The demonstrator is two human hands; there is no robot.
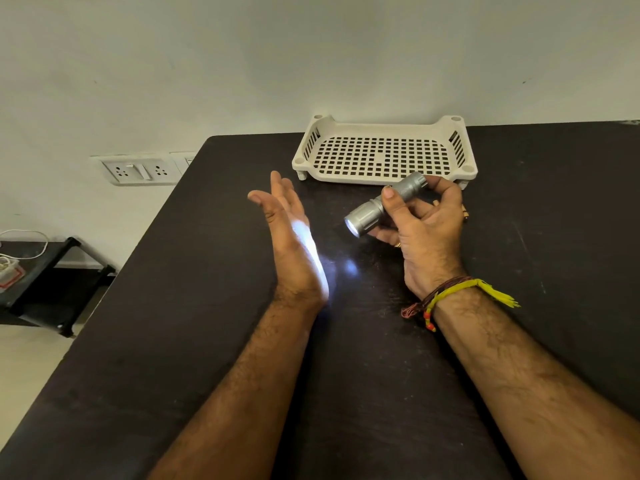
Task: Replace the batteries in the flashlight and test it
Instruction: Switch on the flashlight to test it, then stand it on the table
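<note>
Cream perforated tray (384,123) on dark table (207,306); wall sockets (140,170) left, black shelf (52,271) below.

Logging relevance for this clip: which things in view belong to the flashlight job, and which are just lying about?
Part of the job:
- flashlight, lit, gripped by the right hand
- left hand, open, catching the beam

Lying about:
- white perforated tray on the dark table
- wall sockets
- low stand at left

No legible text, label, brand, number or sign on any surface in view; the flashlight (384,205) body and the tray (384,152) show no readable marking.
</note>
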